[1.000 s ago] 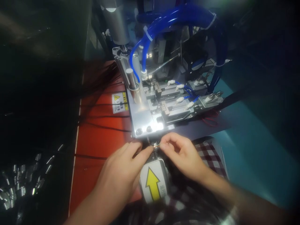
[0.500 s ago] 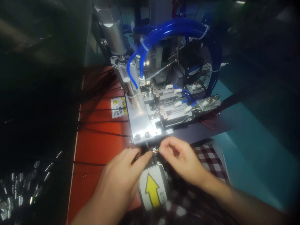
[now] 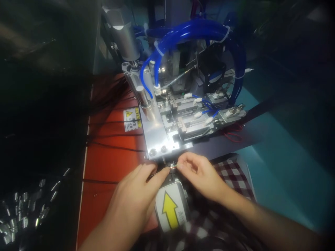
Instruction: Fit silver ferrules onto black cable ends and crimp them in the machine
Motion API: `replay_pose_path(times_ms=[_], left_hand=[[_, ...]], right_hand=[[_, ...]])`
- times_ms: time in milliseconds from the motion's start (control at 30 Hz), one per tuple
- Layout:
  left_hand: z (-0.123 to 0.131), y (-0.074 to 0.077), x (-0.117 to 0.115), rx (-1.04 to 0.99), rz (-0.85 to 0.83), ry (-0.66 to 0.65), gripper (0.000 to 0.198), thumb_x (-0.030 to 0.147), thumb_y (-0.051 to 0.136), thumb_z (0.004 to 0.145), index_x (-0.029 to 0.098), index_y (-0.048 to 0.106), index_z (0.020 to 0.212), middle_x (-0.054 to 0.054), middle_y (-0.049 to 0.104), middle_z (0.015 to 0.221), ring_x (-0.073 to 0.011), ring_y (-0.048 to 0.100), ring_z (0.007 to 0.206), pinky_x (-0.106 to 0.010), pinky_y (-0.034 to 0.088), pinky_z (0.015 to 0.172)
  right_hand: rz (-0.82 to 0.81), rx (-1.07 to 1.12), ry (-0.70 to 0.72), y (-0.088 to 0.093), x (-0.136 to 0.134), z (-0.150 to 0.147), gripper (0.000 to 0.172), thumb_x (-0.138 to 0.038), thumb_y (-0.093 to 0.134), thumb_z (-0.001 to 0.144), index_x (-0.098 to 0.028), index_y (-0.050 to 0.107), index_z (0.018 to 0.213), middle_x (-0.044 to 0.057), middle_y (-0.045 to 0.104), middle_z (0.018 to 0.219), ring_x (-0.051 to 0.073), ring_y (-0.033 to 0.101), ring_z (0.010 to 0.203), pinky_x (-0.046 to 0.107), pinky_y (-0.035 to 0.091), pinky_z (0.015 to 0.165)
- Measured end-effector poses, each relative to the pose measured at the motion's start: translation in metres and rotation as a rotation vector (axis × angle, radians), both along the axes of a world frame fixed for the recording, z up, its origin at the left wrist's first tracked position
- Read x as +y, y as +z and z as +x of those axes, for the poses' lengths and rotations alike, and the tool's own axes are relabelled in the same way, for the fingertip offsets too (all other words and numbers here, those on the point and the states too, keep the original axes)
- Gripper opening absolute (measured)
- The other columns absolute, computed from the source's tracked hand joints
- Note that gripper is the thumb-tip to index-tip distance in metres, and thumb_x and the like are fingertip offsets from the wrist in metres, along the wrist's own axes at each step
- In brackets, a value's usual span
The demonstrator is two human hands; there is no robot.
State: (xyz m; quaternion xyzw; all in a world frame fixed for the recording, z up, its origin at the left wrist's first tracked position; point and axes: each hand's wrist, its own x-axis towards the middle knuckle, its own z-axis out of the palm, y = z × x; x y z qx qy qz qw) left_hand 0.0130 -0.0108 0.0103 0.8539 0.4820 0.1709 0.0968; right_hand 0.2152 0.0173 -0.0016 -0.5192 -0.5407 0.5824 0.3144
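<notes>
At the front of the machine, thin wires [image 3: 175, 167] run between my two hands over a small metal fixture. My left hand [image 3: 138, 190] is closed, its thumb and fingertips at the left end of the wires beside the fixture. From the right, my right hand [image 3: 201, 176] pinches the other end of the wires between thumb and index finger, with the remaining fingers curled. The wires' exact number and their tips are too small to make out. Right behind the fingertips lies the bright metal plate [image 3: 157, 134] of the machine.
Below my hands is a white box with a yellow arrow [image 3: 169, 212]. Blue air hoses [image 3: 193, 31] arch over the pneumatic cylinders [image 3: 195, 127]. A warning label [image 3: 132, 119] is on the orange surface [image 3: 104, 205], crossed by black cables. Shiny small metal pieces [image 3: 24, 221] lie at lower left.
Both hands stay at the fixture in nearly the same pose, still holding the wires. The whole view has shifted very slightly.
</notes>
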Motion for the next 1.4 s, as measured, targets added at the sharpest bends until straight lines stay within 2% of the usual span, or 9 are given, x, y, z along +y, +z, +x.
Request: replay_pose_path(times_ms=[300,633,1133,1400], left_hand=[[0.001,0.004,0.001,0.01,-0.017,-0.02,0.04,0.008,0.038,0.087,0.021,0.06,0.118,-0.007,0.057,0.093,-0.0192,0.054,0.078,-0.027,0.044,0.06],[0.001,0.006,0.002,0.028,-0.036,-0.022,0.042,0.006,0.041,0.083,0.02,0.06,0.118,-0.007,0.057,0.092,-0.0208,0.054,0.078,-0.029,0.046,0.059],[0.002,0.008,0.003,0.036,-0.021,-0.033,0.04,0.008,0.04,0.084,0.02,0.061,0.117,-0.008,0.058,0.092,-0.0197,0.055,0.077,-0.028,0.048,0.059],[0.003,0.014,0.006,0.026,-0.015,-0.06,0.037,0.007,0.041,0.085,0.015,0.065,0.112,-0.01,0.059,0.088,-0.0208,0.057,0.074,-0.03,0.049,0.055]], right_hand=[[0.173,-0.121,-0.064,0.007,-0.005,0.002,0.005,-0.021,0.06,0.083,-0.018,0.063,0.081,0.0,0.059,0.074,0.011,0.048,0.059,0.024,0.04,0.053],[0.17,-0.088,-0.032,0.003,-0.003,-0.003,0.012,-0.022,0.054,0.088,-0.018,0.06,0.079,0.002,0.06,0.077,0.016,0.055,0.071,0.028,0.045,0.064],[0.123,-0.071,-0.03,-0.003,-0.004,-0.003,0.012,-0.024,0.052,0.089,-0.018,0.057,0.08,0.002,0.059,0.076,0.015,0.054,0.068,0.027,0.046,0.063],[0.091,-0.059,-0.026,-0.003,-0.004,-0.004,0.011,-0.023,0.052,0.088,-0.018,0.056,0.079,0.0,0.055,0.073,0.013,0.052,0.065,0.026,0.045,0.063]])
